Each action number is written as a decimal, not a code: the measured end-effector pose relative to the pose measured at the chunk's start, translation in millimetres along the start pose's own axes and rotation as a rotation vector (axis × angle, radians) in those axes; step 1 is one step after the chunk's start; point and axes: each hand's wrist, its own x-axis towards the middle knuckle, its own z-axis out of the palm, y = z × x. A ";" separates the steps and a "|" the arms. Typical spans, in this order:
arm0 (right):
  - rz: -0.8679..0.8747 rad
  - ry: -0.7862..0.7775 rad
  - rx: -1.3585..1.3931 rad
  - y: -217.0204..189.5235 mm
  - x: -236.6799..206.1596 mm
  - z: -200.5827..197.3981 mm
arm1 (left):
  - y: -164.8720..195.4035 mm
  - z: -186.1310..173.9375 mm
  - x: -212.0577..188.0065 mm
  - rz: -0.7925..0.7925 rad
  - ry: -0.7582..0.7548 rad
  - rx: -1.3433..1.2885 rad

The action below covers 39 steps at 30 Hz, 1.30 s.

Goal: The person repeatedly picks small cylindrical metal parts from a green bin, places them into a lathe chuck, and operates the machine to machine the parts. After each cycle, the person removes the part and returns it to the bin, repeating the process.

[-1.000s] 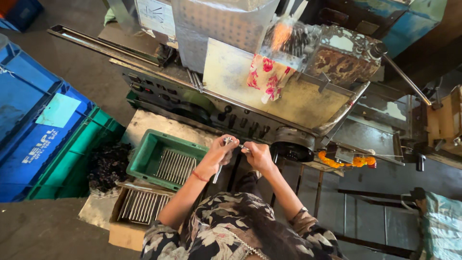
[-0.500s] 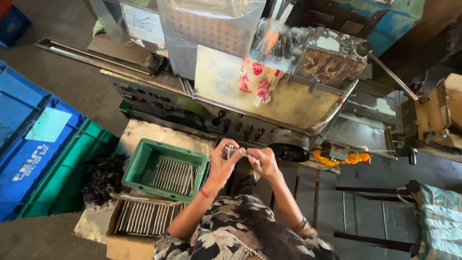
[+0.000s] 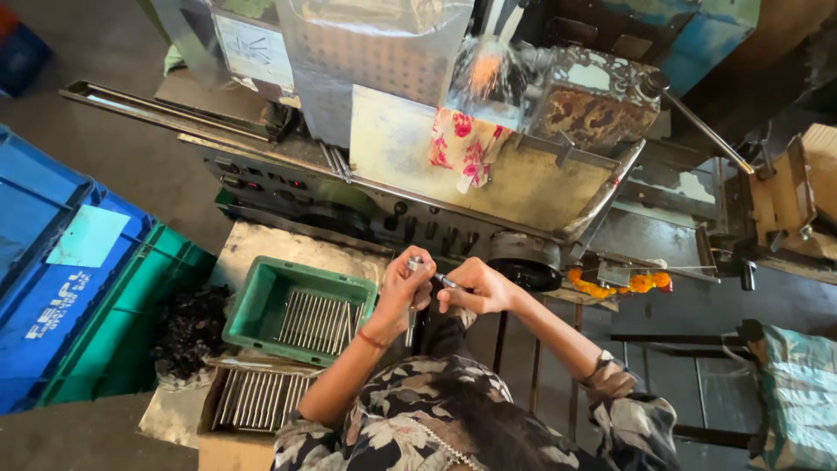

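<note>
Cardboard box [image 3: 253,406] of metal rods is set nearest; beyond it, a green tray [image 3: 296,310] of like rods is placed on the bench [image 3: 261,249]; a small metal piece [image 3: 417,263] is gripped in the closed left hand [image 3: 403,292], a thin pin [image 3: 446,281] pinched by the right hand [image 3: 475,290]; fitting is judged under way, alignment being required next; the machine [image 3: 453,166] stands farthest.

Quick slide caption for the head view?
Both hands, left hand and right hand, grip a metal rod beside green tray.
</note>
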 end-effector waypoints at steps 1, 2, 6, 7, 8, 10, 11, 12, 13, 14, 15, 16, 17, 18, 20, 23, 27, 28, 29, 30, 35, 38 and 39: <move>0.007 -0.007 0.013 4.4 -0.3 -2.5 | -0.2 0.3 -0.6 -0.016 0.023 -0.011; 0.003 0.011 0.037 10.5 -1.4 -2.9 | -0.2 0.4 -1.3 -0.033 0.045 -0.022; 0.107 0.102 0.159 49.4 -14.8 14.2 | 2.0 -2.8 2.0 -0.139 0.102 0.035; 0.164 0.131 0.195 60.7 -20.0 18.7 | 1.8 -3.3 4.3 -0.163 0.120 0.055; 0.179 0.170 0.248 71.6 -25.1 24.9 | 1.7 -4.1 6.2 -0.191 0.141 0.076; 0.209 0.252 0.355 90.4 -31.0 38.5 | 1.9 -5.9 8.9 -0.228 0.168 0.100; 0.257 0.330 0.473 96.9 -30.7 49.1 | 2.2 -6.6 10.3 -0.247 0.178 0.115; 0.302 0.409 0.590 100.9 -28.1 59.2 | 3.4 -7.6 11.0 -0.239 0.191 0.142; 0.347 0.491 0.704 102.5 -26.0 62.7 | 4.0 -8.2 10.9 -0.231 0.202 0.167; 0.263 0.470 0.612 101.6 -22.9 62.5 | 4.7 -8.7 11.1 -0.222 0.212 0.194; 0.181 0.449 0.521 97.6 -20.5 61.2 | 4.4 -8.5 11.8 -0.182 0.197 0.188; 0.104 0.426 0.435 90.9 -19.2 58.7 | 3.6 -8.6 11.9 -0.147 0.188 0.181; 0.069 0.356 0.352 84.2 -16.5 49.8 | 2.6 -9.1 13.9 -0.109 0.177 0.177; 0.034 0.288 0.260 77.2 -14.0 34.5 | 0.4 -9.3 18.0 -0.077 0.165 0.175; 0.043 0.233 0.114 64.2 -7.7 14.0 | -7.3 -13.1 26.0 -0.026 0.151 0.168; 0.069 0.302 -0.156 58.1 3.9 -3.5 | -19.0 -32.8 52.7 -0.128 0.147 -0.026; 0.030 0.438 -0.469 78.5 5.0 -37.0 | -36.2 -78.5 88.3 -0.210 0.231 -0.075; 0.068 0.462 -0.472 85.5 -0.9 -50.5 | -38.6 -92.2 95.2 -0.221 0.274 -0.023; 0.091 0.483 -0.510 92.3 -9.1 -66.3 | -40.4 -105.5 101.3 -0.232 0.318 0.028; 0.115 0.504 -0.549 99.5 -19.3 -84.8 | -41.4 -118.8 105.5 -0.188 0.292 0.188; 0.423 0.719 -0.662 131.4 -88.8 -193.5 | -33.4 -159.6 152.1 -0.024 0.277 2.004; 0.772 0.772 -0.768 151.5 -142.2 -271.7 | -23.4 -154.0 203.6 -0.137 0.227 1.847; 0.845 0.821 -0.784 158.6 -160.4 -297.5 | -21.2 -144.4 226.2 -0.080 0.181 1.772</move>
